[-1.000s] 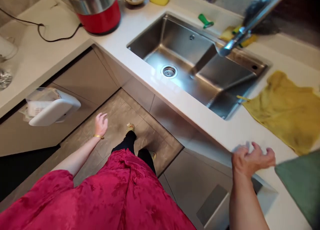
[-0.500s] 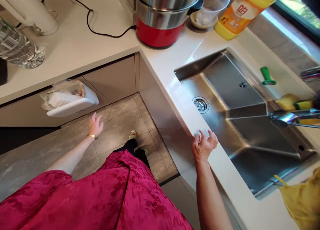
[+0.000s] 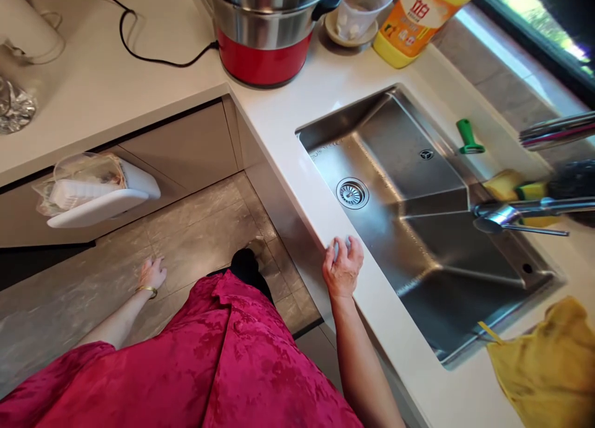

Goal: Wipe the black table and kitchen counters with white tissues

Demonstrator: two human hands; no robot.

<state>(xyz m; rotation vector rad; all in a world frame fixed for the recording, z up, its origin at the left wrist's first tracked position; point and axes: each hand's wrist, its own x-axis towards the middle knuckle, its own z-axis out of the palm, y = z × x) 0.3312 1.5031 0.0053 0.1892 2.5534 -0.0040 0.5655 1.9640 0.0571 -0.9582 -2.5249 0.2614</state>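
Observation:
My left hand (image 3: 152, 273), with a gold bangle at the wrist, hangs over the floor below the white bin. It holds nothing, and its fingers are loosely apart. Over the front edge of the white countertop (image 3: 304, 186), my right hand (image 3: 343, 268) has its fingers curled. A small pale bluish patch shows between those fingers, too little to name. Just beyond that hand lies the stainless steel sink (image 3: 400, 180), with a round drain strainer (image 3: 352, 193) in its bottom. A chrome faucet (image 3: 504, 216) stands at the sink's right side.
A red and steel pot (image 3: 264, 50) stands at the counter corner beside a yellow detergent bottle (image 3: 413, 22) and a clear cup (image 3: 362, 10). A green-handled brush (image 3: 467, 134) and sponges (image 3: 504, 183) lie behind the sink. A yellow cloth (image 3: 548, 366) hangs front right. A white bin (image 3: 102, 205) hangs on the cabinet.
The view has shifted, so the counter and sink sit further left. My left hand has lowered away from the bin. My right hand stays at the counter edge, fingers still curled.

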